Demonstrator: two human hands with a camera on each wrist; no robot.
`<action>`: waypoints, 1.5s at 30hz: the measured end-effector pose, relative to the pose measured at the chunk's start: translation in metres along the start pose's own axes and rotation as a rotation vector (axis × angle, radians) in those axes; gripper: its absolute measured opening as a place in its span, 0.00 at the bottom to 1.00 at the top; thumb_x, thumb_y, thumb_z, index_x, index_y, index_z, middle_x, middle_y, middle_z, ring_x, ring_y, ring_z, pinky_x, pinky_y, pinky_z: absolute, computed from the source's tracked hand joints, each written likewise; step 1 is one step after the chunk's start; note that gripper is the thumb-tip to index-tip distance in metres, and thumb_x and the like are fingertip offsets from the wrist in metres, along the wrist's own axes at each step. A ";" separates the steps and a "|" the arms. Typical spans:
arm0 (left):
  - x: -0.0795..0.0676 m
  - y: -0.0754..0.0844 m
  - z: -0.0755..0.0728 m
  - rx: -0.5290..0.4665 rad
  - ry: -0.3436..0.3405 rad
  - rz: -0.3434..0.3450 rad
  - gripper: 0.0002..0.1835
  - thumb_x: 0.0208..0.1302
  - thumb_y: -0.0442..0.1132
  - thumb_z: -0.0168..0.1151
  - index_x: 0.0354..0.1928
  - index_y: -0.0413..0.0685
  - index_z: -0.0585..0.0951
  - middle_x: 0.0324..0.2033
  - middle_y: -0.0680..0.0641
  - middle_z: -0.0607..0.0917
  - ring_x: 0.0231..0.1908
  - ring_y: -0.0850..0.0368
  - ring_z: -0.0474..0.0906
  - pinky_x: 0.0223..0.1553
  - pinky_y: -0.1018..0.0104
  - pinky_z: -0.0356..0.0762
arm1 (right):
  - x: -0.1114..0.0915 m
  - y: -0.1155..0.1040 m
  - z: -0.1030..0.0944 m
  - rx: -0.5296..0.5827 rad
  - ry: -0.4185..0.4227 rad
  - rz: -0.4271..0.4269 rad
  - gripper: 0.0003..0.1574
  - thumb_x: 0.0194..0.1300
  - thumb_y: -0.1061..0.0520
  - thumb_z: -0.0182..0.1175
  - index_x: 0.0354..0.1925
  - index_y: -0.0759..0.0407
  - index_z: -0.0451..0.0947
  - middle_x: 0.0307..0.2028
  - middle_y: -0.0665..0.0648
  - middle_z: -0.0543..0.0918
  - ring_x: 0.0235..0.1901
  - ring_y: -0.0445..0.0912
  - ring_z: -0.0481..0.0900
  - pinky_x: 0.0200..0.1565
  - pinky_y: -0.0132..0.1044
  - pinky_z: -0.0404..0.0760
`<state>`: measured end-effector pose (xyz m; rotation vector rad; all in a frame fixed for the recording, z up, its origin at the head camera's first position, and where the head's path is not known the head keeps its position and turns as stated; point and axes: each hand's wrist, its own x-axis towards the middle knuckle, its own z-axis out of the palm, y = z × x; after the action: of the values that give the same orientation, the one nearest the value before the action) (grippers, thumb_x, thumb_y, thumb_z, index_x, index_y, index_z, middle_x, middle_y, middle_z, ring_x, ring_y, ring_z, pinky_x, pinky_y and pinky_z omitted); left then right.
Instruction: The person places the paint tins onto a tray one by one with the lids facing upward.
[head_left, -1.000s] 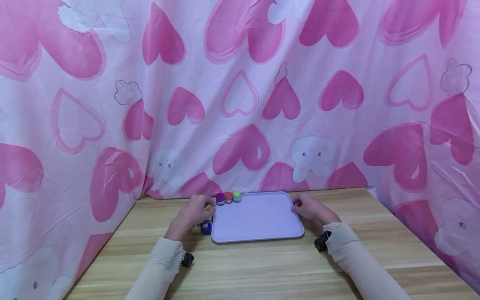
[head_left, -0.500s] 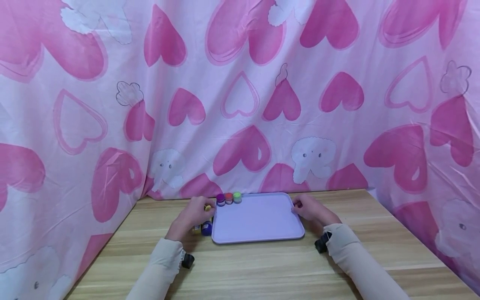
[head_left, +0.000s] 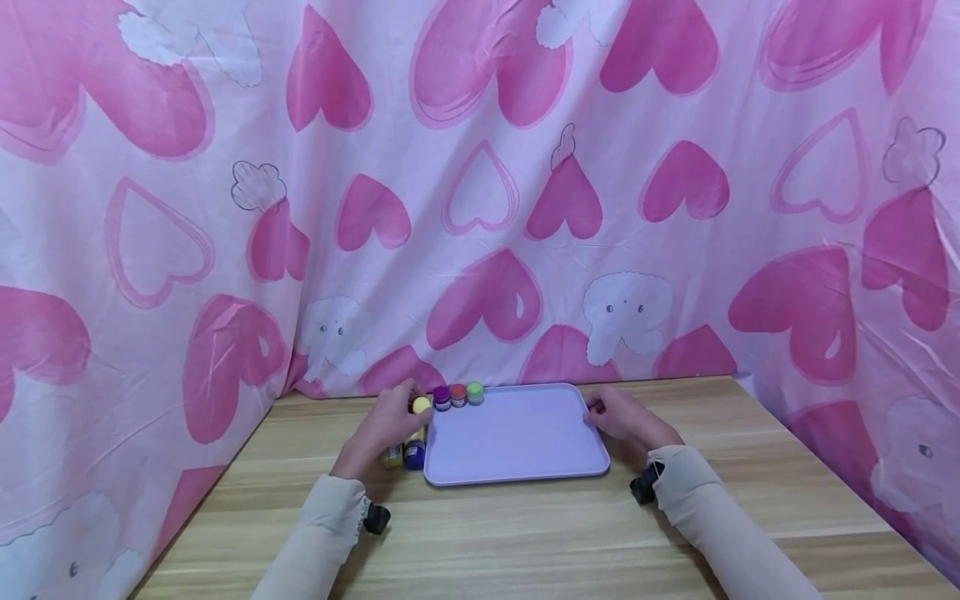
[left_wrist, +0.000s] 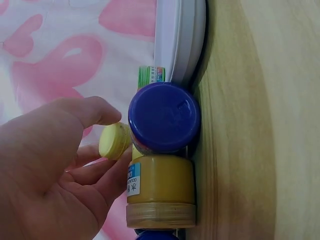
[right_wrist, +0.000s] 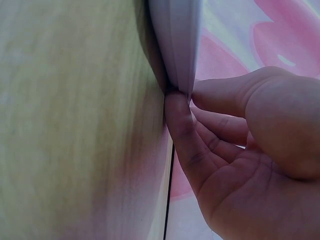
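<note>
My left hand [head_left: 386,421] is at the lilac tray's left end, with a small yellow-lidded paint jar [left_wrist: 114,141] between thumb and fingers. That jar stands lid up, higher than the jars beside it. A blue-lidded jar [left_wrist: 165,117] lies with its lid toward the wrist camera, next to an ochre paint jar [left_wrist: 162,180] on its side. At the opposite end, my right hand [head_left: 618,414] pinches the rim of the tray [head_left: 517,437], thumb above and index finger under the edge. Purple [head_left: 442,397], red [head_left: 458,396] and green [head_left: 475,393] jars stand in the tray's back left corner.
The wooden table [head_left: 510,533] extends in front of the tray and to both sides. A pink heart-print cloth [head_left: 480,208] hangs close behind the tray and along the left and right sides.
The left hand has risen slightly and its fingers have spread a little, showing more of the yellow lid. The right hand and the tray stay put.
</note>
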<state>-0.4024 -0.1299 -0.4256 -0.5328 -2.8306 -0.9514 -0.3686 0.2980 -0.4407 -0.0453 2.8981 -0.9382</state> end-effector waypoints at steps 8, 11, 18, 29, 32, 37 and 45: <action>0.003 -0.005 0.000 -0.040 0.035 0.021 0.12 0.72 0.41 0.70 0.53 0.46 0.85 0.44 0.47 0.89 0.43 0.53 0.84 0.48 0.59 0.90 | 0.002 0.001 0.000 -0.002 -0.012 0.018 0.17 0.78 0.59 0.64 0.60 0.64 0.82 0.43 0.58 0.84 0.43 0.51 0.79 0.45 0.39 0.82; 0.004 -0.005 0.001 -0.052 0.039 0.022 0.12 0.72 0.41 0.70 0.53 0.45 0.86 0.44 0.47 0.89 0.43 0.53 0.85 0.47 0.59 0.91 | 0.002 0.001 0.000 -0.004 -0.012 0.018 0.18 0.78 0.59 0.64 0.61 0.64 0.81 0.44 0.58 0.84 0.44 0.51 0.79 0.46 0.39 0.83; 0.003 -0.004 0.003 -0.065 0.059 -0.004 0.17 0.72 0.42 0.71 0.58 0.45 0.84 0.51 0.45 0.90 0.49 0.50 0.86 0.54 0.55 0.91 | 0.001 0.000 -0.002 -0.011 -0.015 0.023 0.21 0.78 0.59 0.64 0.64 0.65 0.80 0.48 0.60 0.85 0.45 0.52 0.80 0.53 0.47 0.87; 0.004 0.001 0.007 -0.116 0.080 0.013 0.16 0.71 0.39 0.72 0.57 0.45 0.83 0.53 0.44 0.89 0.52 0.49 0.88 0.54 0.56 0.91 | 0.003 0.000 -0.003 -0.034 -0.027 0.010 0.22 0.78 0.59 0.64 0.65 0.66 0.81 0.47 0.59 0.86 0.44 0.51 0.80 0.53 0.46 0.87; 0.005 0.003 0.009 -0.106 0.084 0.030 0.17 0.71 0.38 0.72 0.59 0.43 0.84 0.54 0.44 0.89 0.52 0.49 0.88 0.54 0.55 0.91 | 0.003 0.000 -0.003 -0.035 -0.027 0.009 0.21 0.78 0.59 0.63 0.64 0.66 0.81 0.46 0.59 0.86 0.44 0.51 0.80 0.53 0.46 0.87; 0.006 0.008 0.014 -0.088 0.072 0.032 0.20 0.72 0.39 0.72 0.62 0.43 0.83 0.55 0.44 0.88 0.52 0.49 0.88 0.56 0.53 0.91 | 0.002 -0.001 -0.003 -0.032 -0.027 0.003 0.21 0.78 0.59 0.64 0.64 0.66 0.81 0.47 0.60 0.86 0.44 0.51 0.80 0.54 0.47 0.88; 0.007 0.017 0.023 -0.077 0.077 0.075 0.15 0.71 0.38 0.73 0.57 0.44 0.85 0.51 0.45 0.89 0.49 0.50 0.89 0.54 0.55 0.91 | 0.000 -0.002 -0.003 -0.008 -0.014 -0.007 0.17 0.78 0.60 0.64 0.60 0.65 0.83 0.43 0.59 0.85 0.42 0.50 0.80 0.46 0.41 0.85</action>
<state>-0.4030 -0.1011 -0.4328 -0.5927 -2.6956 -1.0463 -0.3684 0.2980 -0.4370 -0.0618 2.8912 -0.9233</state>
